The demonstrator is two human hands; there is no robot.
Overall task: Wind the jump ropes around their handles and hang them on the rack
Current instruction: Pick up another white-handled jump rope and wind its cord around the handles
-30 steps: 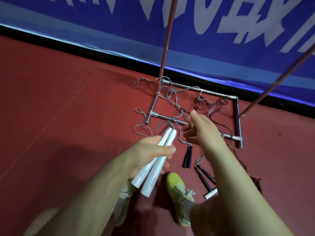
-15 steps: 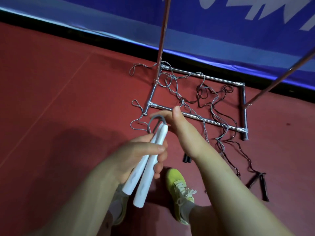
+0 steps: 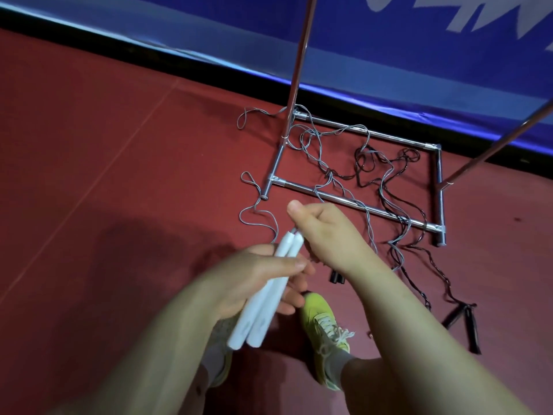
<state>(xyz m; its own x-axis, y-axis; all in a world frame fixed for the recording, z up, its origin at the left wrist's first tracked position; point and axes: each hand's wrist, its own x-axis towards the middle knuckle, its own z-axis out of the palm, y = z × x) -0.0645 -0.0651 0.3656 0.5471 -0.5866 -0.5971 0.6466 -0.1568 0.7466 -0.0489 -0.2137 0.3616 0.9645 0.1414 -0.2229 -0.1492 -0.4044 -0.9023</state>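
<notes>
My left hand (image 3: 254,283) grips two white jump-rope handles (image 3: 263,298) side by side, tips pointing up to the right. At the handles' top ends my right hand (image 3: 326,232) is curled around the grey rope (image 3: 317,151), whose loose loops trail over the chrome rack base (image 3: 353,205) on the floor. A black rope (image 3: 386,172) lies tangled on the same base; its black handles (image 3: 466,322) rest on the floor at the right. Another pair of black handle ends (image 3: 426,278) peeks out beneath my right wrist.
Two copper-coloured rack uprights (image 3: 299,55) rise from the base, the right one (image 3: 496,145) leaning out of view. A blue banner (image 3: 389,40) runs along the wall behind. My yellow shoe (image 3: 326,330) stands on the red floor just below the hands.
My right hand has drawn back from the rack base to the tops of the white handles and curled around the grey rope. The view has tilted down slightly.
</notes>
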